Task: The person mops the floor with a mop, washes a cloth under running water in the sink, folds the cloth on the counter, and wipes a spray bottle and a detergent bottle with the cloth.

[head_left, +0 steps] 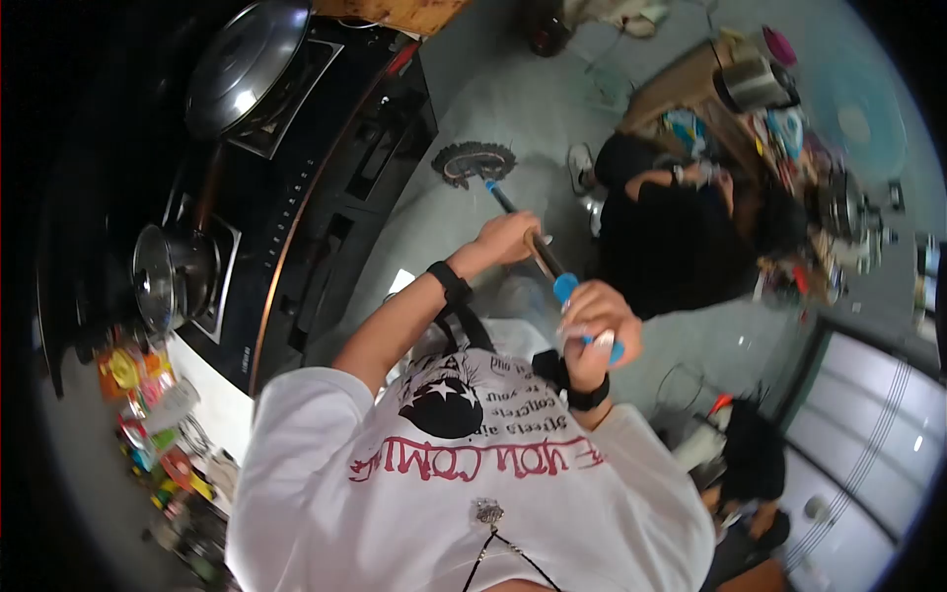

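A mop [475,161] with a dark, fringed, flat head rests on the grey floor ahead of me. Its dark pole slants back toward my chest, with blue fittings near the head and at the upper end. Around the middle of the pole, my left hand [508,238] is closed. My right hand [600,321] grips the blue handle end, closer to my body. Both wrists wear black bands.
Along the left runs a black stove [286,217] with a lidded wok [247,69] and a lidded pot [176,276]. A person in black [671,232] crouches at the right beside a cluttered shelf [681,84]. Another person [755,454] is low at the lower right.
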Motion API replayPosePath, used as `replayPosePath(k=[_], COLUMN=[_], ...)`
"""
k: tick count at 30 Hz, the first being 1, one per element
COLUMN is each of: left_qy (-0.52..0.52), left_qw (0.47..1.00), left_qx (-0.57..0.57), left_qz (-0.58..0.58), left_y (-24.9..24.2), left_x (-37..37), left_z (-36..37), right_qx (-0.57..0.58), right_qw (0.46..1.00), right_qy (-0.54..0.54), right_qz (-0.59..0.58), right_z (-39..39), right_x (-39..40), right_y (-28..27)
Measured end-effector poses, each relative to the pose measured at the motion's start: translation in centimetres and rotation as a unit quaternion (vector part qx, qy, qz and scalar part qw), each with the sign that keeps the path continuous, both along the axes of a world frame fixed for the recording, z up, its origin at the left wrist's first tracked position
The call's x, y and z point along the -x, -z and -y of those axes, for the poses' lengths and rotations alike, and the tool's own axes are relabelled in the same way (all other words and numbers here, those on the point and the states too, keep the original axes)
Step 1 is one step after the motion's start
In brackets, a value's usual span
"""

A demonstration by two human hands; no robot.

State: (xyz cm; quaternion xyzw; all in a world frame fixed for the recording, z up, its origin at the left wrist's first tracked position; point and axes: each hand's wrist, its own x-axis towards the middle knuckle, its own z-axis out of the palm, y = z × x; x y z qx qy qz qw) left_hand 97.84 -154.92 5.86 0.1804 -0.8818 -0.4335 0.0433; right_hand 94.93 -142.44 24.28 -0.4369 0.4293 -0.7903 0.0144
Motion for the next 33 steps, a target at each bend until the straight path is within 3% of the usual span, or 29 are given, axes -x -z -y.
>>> replayPosePath(k=[1,5,7,9,11,12,17,19,21,23,25,27,31,33], left_qy=[-0.027,0.044,0.053,-0.002,-0.108,-0.129,-0.205,-0.248,-0.303,-0.353,-0.411,-0.466,-0.565,-0.608], left_qw=[1.000,0.999,0.998,1.000,0.993,0.988,0.976,0.963,0.948,0.931,0.905,0.880,0.818,0.785], left_qx=[0.001,0.001,0.016,0.009,-0.001,-0.025,-0.075,-0.098,-0.096,-0.094,-0.101,-0.087,-0.087,-0.095], left_qz=[0.001,-0.001,0.004,0.000,0.042,0.085,-0.019,-0.032,-0.002,-0.005,-0.032,0.011,0.059,0.072], left_y=[-0.2,1.4,2.7,2.5,2.7,0.6,0.4,0.6,0.8,1.3,1.5,3.2,5.0,6.9], left_x=[1.8,9.9,15.5,20.0,23.9,24.4,23.1,21.5,20.4,17.9,13.5,9.1,-3.6,-10.6], left_z=[0.2,-1.5,-3.2,-5.1,-7.1,-6.5,-2.2,-0.5,1.2,2.8,3.7,4.4,3.4,1.6], right_qx=[-0.036,-0.094,-0.078,-0.034,-0.031,-0.018,-0.030,-0.038,-0.034,-0.027,-0.033,-0.113,-0.168,-0.219], right_qw=[0.999,0.992,0.994,0.987,0.988,0.990,0.983,0.960,0.952,0.909,0.903,0.872,0.821,0.822], right_qy=[-0.014,-0.076,-0.032,0.039,0.036,0.046,-0.136,-0.255,-0.289,-0.401,-0.410,-0.460,-0.490,-0.493], right_qz=[-0.006,0.027,0.067,0.151,0.144,0.133,0.120,0.113,0.097,0.110,0.124,0.120,0.238,0.183], right_z=[-1.0,-6.1,-8.2,-8.9,-8.6,-7.7,-0.2,4.2,8.5,12.4,15.8,18.5,21.8,20.6], right_x=[1.9,13.6,20.0,25.5,30.0,31.9,36.5,36.3,36.0,34.3,30.7,26.3,15.7,6.3], right_y=[-0.2,-0.1,0.6,1.0,1.1,1.0,-0.2,-0.7,-0.1,0.3,1.3,2.3,8.0,7.5])
